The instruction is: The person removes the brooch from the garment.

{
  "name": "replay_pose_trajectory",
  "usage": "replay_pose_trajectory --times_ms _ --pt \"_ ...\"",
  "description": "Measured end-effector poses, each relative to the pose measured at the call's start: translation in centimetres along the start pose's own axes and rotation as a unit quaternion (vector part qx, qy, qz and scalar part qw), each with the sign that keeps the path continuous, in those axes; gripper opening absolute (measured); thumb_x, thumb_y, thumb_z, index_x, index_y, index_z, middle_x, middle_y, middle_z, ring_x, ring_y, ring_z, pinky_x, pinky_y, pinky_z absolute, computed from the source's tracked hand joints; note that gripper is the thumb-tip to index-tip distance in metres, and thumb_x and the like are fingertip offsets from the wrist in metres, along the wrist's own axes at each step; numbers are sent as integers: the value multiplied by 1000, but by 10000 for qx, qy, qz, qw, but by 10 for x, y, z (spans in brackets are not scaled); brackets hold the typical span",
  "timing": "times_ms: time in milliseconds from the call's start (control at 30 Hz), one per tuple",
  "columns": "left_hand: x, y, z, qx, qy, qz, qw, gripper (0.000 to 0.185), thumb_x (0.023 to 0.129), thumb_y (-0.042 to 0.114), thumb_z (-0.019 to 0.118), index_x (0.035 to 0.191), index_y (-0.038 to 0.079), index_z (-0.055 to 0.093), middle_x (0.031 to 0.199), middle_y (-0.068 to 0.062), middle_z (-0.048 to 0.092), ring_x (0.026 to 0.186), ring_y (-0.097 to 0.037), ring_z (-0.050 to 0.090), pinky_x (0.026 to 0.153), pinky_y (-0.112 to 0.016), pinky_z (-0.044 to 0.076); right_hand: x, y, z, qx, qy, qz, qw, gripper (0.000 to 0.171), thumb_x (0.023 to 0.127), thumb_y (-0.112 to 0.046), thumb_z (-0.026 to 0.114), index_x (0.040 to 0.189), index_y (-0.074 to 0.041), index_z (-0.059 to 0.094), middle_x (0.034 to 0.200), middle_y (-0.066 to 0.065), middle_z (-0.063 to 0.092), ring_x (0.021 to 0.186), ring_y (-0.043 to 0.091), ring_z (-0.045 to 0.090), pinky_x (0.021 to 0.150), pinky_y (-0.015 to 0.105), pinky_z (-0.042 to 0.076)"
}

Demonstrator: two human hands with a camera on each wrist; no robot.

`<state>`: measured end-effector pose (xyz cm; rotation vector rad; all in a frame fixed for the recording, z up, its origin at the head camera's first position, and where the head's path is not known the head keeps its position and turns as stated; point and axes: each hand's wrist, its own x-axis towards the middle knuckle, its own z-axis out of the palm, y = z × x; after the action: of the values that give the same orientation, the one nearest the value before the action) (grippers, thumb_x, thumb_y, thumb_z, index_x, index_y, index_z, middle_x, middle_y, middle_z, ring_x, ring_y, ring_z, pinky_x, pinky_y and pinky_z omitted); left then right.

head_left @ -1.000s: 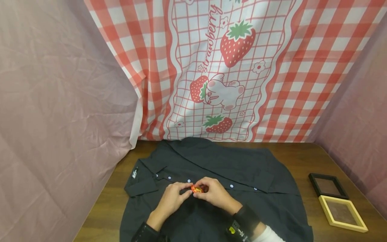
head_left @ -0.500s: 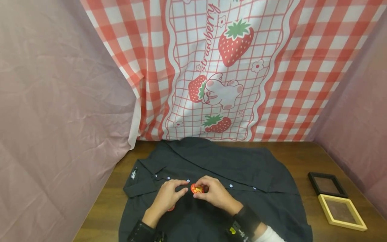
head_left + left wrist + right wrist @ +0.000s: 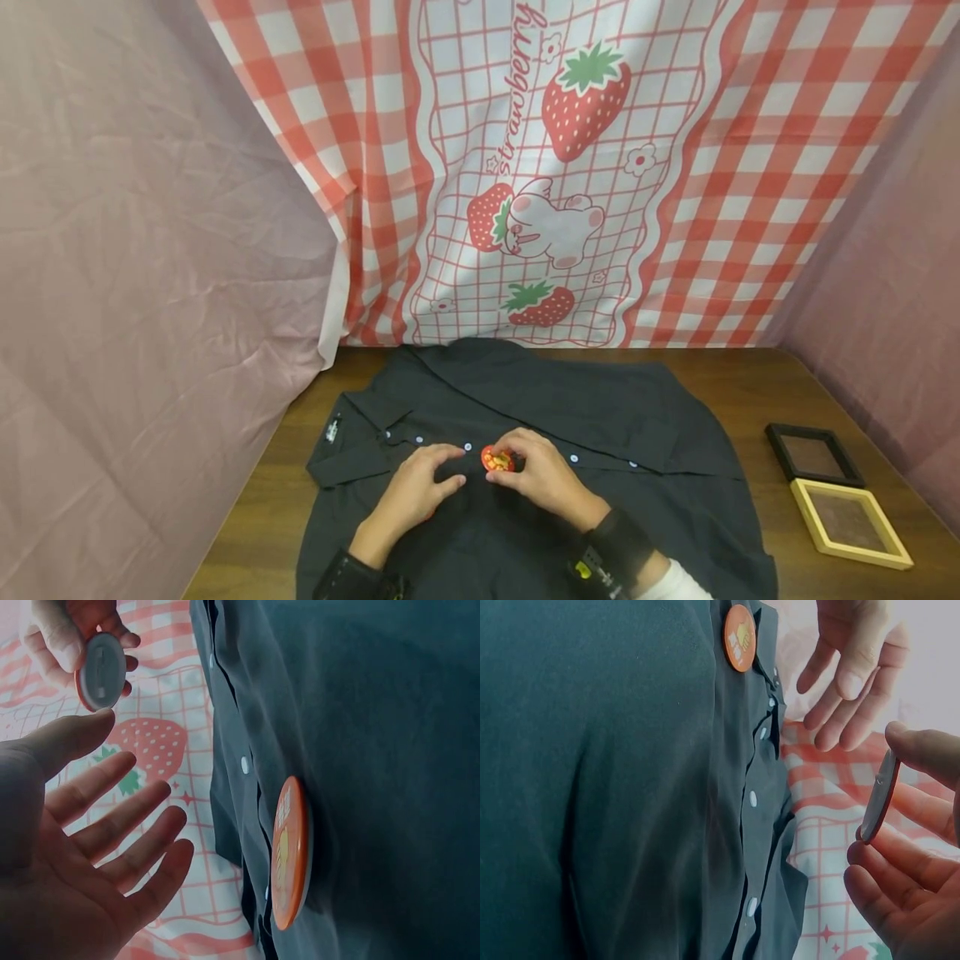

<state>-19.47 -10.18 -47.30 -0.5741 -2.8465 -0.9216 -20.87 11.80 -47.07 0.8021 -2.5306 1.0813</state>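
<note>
My right hand [image 3: 547, 477] pinches a round red pin badge [image 3: 493, 459] with a yellow pattern, just above the dark shirt. In the left wrist view the grey back of this held badge [image 3: 111, 669] shows, with a pin bar across it. Apart from it, to the left, my left hand [image 3: 414, 492] has its fingers spread and holds nothing. A second round badge, the orange one [image 3: 739, 639], sits on the shirt [image 3: 600, 525] front; in the head view my left hand mostly hides it. Pale buttons [image 3: 574, 458] run along the shirt's placket.
The shirt lies spread over a brown wooden table [image 3: 255, 517]. At the right lie a black frame [image 3: 813, 432] and a light wooden frame [image 3: 851, 552]. A red checked strawberry cloth [image 3: 690, 275] hangs behind, with pink cloth [image 3: 150, 333] at the sides.
My left hand has let go of the held badge and drawn back to the left, its fingers opening. My right hand keeps the badge and has shifted slightly right and away from me.
</note>
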Motion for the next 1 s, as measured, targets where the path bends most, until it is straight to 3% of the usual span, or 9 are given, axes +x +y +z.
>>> replay_pose_trajectory --times_ms 300,533,1000 --pt "-5 2 3 -93 -118 -161 9998 39 86 22 72 122 8 65 129 -16 62 122 -36 56 100 -57 45 -2 0 -7 122 -36 197 9997 28 73 -22 85 97 -14 73 95 -3 67 80 12 59 64 18 47" --pt "-11 1 8 -120 -271 -377 9988 43 85 26 73 124 8 64 132 -18 59 125 -38 53 102 -58 43 -5 3 -9 202 -68 296 9993 26 75 -23 84 97 -15 73 95 -5 66 80 8 57 64 19 47" --pt "-13 1 7 67 -351 -332 9988 49 83 27 75 125 7 62 133 -20 58 126 -39 52 103 -57 42 -4 5 -20 201 109 288 9993 27 72 -17 86 96 -17 72 97 -4 67 79 9 57 65 18 48"
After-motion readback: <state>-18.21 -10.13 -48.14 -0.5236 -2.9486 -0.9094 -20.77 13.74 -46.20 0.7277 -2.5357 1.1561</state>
